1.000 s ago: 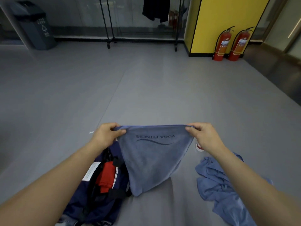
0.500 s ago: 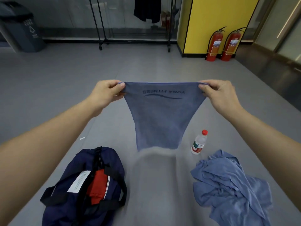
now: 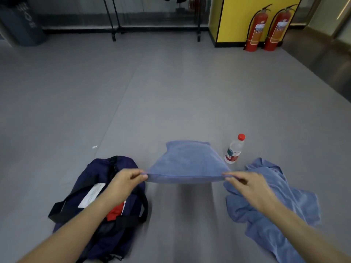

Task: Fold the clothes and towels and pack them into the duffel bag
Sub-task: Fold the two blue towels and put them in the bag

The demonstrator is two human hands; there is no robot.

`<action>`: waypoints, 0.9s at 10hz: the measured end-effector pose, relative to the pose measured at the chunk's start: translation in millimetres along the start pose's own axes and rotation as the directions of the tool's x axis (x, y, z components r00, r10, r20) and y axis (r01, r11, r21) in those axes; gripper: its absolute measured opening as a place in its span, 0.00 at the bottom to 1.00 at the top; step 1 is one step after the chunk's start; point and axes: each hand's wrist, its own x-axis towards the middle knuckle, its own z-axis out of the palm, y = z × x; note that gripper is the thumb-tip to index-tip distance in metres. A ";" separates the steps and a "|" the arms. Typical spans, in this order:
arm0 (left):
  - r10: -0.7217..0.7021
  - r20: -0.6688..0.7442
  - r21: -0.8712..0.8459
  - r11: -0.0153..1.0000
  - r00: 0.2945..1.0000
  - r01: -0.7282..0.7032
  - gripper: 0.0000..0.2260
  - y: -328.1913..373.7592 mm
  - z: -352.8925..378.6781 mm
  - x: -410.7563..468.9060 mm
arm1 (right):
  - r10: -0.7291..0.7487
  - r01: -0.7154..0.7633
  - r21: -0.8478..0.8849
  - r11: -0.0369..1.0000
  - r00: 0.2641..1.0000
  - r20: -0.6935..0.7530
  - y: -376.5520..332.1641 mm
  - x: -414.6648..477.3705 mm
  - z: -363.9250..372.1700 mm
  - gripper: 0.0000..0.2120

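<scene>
Blue towel (image 3: 187,162) is now stretched out almost flat and low between the two hands. Half a second ago it hung down from them, held high, with its printed words showing. Now the print is not visible. The far end of the towel points away from the person. I cannot tell if it already touches the grey floor (image 3: 171,92).

Both arms have come down and reach forward, forearms bare. The left hand (image 3: 125,184) pinches the near left corner of the towel between thumb and curled fingers. The right hand (image 3: 248,186) pinches the near right corner in the same way, and the near edge runs tight between them.

The navy duffel bag (image 3: 95,171) lies open on the floor directly under the left hand and forearm. A red item (image 3: 115,212) and a white label (image 3: 92,194) show inside it. Under the right hand and on its outer side lies a crumpled blue garment (image 3: 281,205), not folded. A water bottle (image 3: 234,149) with a red cap stands beyond the right hand, just beside the far right corner of the towel.
</scene>
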 end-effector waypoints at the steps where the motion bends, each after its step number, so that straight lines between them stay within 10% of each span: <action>1: -0.091 0.062 0.059 0.994 0.994 0.088 0.13 -58.4 42.8 -13.2 | 0.103 -0.106 0.014 0.994 0.988 0.117 47.9 -26.3 57.3 0.06; 2: -0.196 0.119 0.161 0.971 0.973 0.176 0.13 -115.0 89.2 -28.9 | 0.236 -0.232 -0.041 0.972 0.956 0.175 105.8 -44.3 128.9 0.06; 3: -0.322 0.173 0.269 0.924 0.931 0.270 0.16 -170.3 128.7 -49.4 | 0.361 -0.367 -0.201 0.908 0.930 -0.068 163.7 -79.9 201.7 0.31; 4: -0.317 0.225 0.385 0.897 0.921 0.215 0.15 -215.3 163.1 -75.2 | 0.167 0.044 -0.463 0.885 0.899 0.405 185.0 -127.5 249.7 0.26; 6: -0.160 0.290 0.519 0.855 0.944 -0.015 0.23 -253.6 186.9 -107.6 | -0.194 0.495 -0.448 0.744 0.802 0.565 203.5 -166.3 277.8 0.16; 9: 0.028 0.142 0.534 0.840 0.989 -0.100 0.23 -174.6 187.0 87.3 | -0.179 0.309 -0.314 0.898 0.907 0.380 165.3 4.5 247.2 0.31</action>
